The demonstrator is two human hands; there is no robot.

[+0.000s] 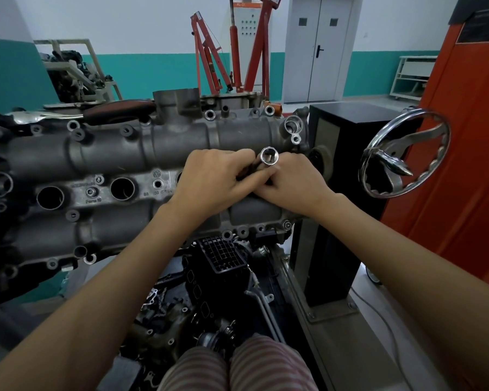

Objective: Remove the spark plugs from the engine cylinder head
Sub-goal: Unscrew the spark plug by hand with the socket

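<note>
Head view: grey cylinder head (119, 153) lies beneath both hands. Left hand (212, 179) and right hand (291, 182) meet, fingers closed around a socket (269, 156), open end upward, probably fitting it. Spark plugs unseen.

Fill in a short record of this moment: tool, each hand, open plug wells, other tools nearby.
tool: socket, open end facing up
left hand: gripping the socket's lower part
right hand: gripping beside it, touching the left
open wells: two seen
nearby: pliers on the head's far edge
handwheel: right, untouched
</note>
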